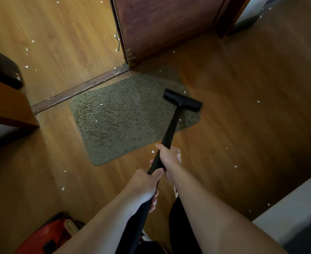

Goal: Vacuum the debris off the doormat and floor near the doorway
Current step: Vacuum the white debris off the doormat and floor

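From the head camera, a grey-green doormat (125,121) lies on the wooden floor (242,116), its far edge against the dark threshold strip (79,90) of the doorway. The black vacuum nozzle (183,102) rests on the doormat's far right corner. Its black wand (171,129) slopes back over the doormat's right side toward the person. The right hand (169,156) is wrapped around the wand just past the doormat's near edge. The left hand (143,182) grips the wand lower down, closer to the body. Small white debris (101,104) speckles the doormat and the floor all around it. A brown door (165,24) stands beyond the doormat's far right corner.
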Demonstrator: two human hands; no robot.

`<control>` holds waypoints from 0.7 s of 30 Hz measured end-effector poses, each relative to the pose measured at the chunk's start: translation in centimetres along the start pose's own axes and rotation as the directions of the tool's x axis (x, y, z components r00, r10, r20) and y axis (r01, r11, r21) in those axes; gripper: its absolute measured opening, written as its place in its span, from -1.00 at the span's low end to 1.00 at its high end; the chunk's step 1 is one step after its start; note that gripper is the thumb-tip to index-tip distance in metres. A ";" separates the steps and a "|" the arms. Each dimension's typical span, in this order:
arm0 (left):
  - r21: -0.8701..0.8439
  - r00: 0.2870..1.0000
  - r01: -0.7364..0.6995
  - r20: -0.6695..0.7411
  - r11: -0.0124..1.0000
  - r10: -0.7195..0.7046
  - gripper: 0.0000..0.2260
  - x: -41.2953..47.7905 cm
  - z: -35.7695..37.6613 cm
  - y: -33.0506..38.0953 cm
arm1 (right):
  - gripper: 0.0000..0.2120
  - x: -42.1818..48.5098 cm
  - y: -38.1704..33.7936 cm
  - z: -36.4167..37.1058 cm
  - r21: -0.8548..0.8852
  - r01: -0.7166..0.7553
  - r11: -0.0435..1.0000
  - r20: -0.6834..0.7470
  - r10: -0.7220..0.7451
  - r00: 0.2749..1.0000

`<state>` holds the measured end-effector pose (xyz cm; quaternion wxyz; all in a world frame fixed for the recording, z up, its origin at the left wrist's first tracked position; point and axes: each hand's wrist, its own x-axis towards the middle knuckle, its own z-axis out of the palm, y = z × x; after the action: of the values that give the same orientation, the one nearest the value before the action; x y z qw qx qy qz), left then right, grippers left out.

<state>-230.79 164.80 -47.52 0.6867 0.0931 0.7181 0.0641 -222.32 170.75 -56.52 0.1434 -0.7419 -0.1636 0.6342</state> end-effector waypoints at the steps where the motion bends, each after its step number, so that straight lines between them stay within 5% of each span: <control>1: -0.006 1.000 -0.005 0.005 1.000 0.005 -0.68 0.4 0.4 0.5 | -0.70 0.5 -0.5 -0.3 -0.002 0.008 1.000 -0.002 -0.008 1.000; 21: -0.015 0.999 -0.017 -0.034 1.000 0.017 -0.65 2.6 1.5 5.4 | -0.68 3.9 -4.7 -1.0 -0.010 0.021 1.000 0.022 -0.021 1.000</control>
<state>-229.14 170.60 -48.99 0.6744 0.0929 0.7284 0.0768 -221.08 176.71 -57.89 0.1446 -0.7340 -0.1762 0.6398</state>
